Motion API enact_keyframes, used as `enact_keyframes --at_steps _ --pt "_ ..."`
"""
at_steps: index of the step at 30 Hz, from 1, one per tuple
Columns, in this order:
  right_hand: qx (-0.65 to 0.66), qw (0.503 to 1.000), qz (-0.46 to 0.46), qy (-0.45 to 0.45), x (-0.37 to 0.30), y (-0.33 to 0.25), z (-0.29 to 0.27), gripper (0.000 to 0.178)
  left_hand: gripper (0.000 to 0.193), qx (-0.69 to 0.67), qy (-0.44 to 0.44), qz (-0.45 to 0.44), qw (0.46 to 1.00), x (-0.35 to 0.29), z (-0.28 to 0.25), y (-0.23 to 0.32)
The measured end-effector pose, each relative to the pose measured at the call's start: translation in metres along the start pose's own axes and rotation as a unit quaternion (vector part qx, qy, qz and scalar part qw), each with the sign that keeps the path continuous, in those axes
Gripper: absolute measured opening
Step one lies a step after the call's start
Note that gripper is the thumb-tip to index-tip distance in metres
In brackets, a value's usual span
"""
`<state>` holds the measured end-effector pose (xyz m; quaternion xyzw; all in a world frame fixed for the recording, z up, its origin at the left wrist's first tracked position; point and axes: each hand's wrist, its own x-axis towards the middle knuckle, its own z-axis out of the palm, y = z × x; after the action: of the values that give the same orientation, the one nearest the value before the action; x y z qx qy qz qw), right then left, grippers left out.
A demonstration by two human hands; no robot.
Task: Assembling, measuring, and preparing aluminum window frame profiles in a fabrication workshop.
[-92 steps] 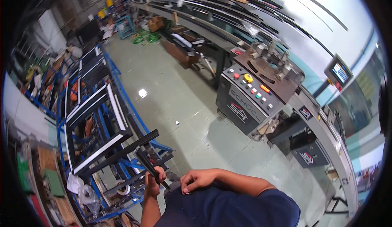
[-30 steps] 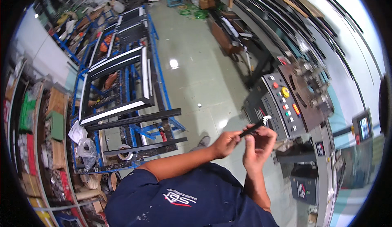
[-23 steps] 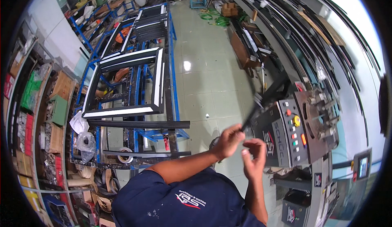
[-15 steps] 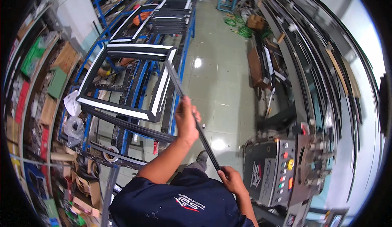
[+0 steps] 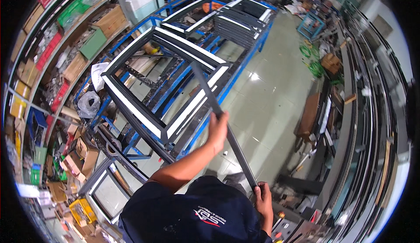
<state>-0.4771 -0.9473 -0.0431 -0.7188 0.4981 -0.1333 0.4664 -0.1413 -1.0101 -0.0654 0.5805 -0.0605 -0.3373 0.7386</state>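
A long dark grey profile bar slants across in front of me, its far end over the framed window sash. My left hand is closed round it near the middle. My right hand grips its lower end, close to my body. The black window frame, faced with white strips along its sides, lies on a blue metal workbench ahead and to the left. Other dark frame pieces lie beneath it. The parts of my fingers behind the bar are hidden.
Shelves with boxes and bins line the left side. More frames and stacked dark profiles lie farther along the bench. Long profiles fill a rack on the right, above a brown box. Green straps lie on the tiled floor.
My view has turned left, so the bench and shelves sit farther right in the picture and the machine at lower right is mostly out of sight. Both hands still hold the bar.
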Motion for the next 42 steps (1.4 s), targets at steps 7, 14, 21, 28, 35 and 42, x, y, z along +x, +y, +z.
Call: enact_keyframes --at_steps 7,14,21,28,35,42 --pt "0.122 0.973 -0.169 -0.103 0.215 -0.036 -0.012 0.033 0.036 0.274 -0.229 0.040 0.933 -0.021 0.072 -0.044" --pt "-0.023 0.896 -0.302 -0.325 0.418 -0.147 -0.016 0.053 0.023 0.189 0.129 0.026 0.973 0.116 0.054 -0.011" --pt "-0.057 0.768 -0.514 -0.378 0.528 -0.219 0.065 0.042 0.037 0.448 0.294 0.043 0.843 0.135 0.019 -0.015" --pt "-0.082 0.586 -0.695 -0.408 0.618 -0.271 0.163 0.029 0.036 0.423 0.328 -0.008 0.844 0.196 0.053 -0.010" --pt "-0.261 0.353 -0.798 -0.413 0.706 -0.344 0.267 0.046 0.037 0.359 0.396 -0.053 0.844 0.271 0.077 -0.032" --pt "-0.325 0.294 -0.764 -0.474 0.786 -0.402 0.387 0.031 0.041 0.386 0.447 -0.113 0.799 0.355 0.120 -0.017"
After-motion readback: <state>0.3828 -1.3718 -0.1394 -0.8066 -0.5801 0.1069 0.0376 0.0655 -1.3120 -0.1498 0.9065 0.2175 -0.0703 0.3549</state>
